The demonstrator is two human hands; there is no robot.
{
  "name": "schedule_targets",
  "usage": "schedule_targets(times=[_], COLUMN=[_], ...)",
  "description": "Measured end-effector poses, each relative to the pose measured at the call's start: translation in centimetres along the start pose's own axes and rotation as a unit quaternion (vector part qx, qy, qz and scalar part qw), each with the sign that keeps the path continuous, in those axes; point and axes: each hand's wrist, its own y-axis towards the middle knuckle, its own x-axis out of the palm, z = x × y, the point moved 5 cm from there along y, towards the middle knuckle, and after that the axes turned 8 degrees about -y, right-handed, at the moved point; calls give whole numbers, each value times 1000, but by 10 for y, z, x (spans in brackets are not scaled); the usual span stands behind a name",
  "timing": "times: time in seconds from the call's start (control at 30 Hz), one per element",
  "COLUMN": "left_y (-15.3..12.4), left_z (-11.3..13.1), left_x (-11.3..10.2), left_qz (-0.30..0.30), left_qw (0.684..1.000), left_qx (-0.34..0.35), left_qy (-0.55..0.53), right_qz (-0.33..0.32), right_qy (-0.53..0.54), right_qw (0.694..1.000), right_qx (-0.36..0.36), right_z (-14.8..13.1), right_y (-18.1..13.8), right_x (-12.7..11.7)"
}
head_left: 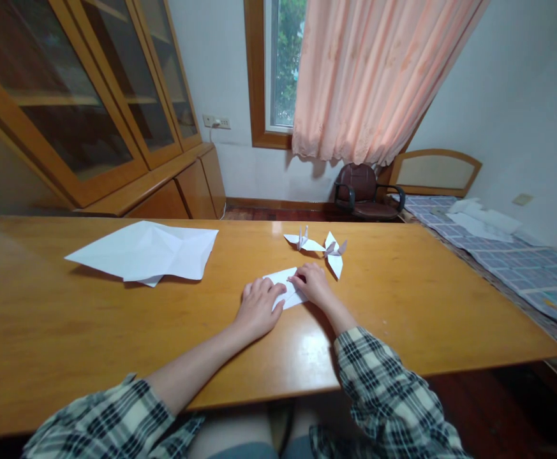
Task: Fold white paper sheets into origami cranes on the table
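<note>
A small piece of folded white paper (284, 278) lies on the wooden table in front of me. My left hand (259, 307) rests on its left end, fingers curled and thumb along the near edge, holding it down. On the right end, my right hand (314, 284) has its fingers closed on the paper near a fold. Part of the sheet is hidden under both hands. Just beyond it stand two finished paper cranes, one with spread wings (303, 241) and another (334, 254) turned more toward me.
A large creased white sheet (151, 252) lies at the table's left. The wooden table (426, 299) ends close to my lap. Behind it are a glass-door cabinet (158, 150), a brown armchair (358, 185) and a pink curtain (359, 76). A bed (512, 255) stands at the right.
</note>
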Motion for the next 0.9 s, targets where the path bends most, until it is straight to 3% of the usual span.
schedule_targets(times=[0.23,0.5,0.73,0.9], left_y=[3,6,9,8], left_z=[-5,-7,-15,-16], left_x=[-1,0,3,2], left_qz=[-5,-12,-60,-60], left_qw=[1000,999,996,996], left_qx=[-14,-24,-31,-33], left_qy=[-22,-40,-54,-56], right_qz=[5,-7,-11,12], right_qy=[-30,-44,-70,-62], right_qw=[999,999,997,998], right_qx=[33,29,26,26], right_z=[3,-2,-4,-4], right_y=[-10,-6,-4,-12], right_x=[-2,-4,-1,-5])
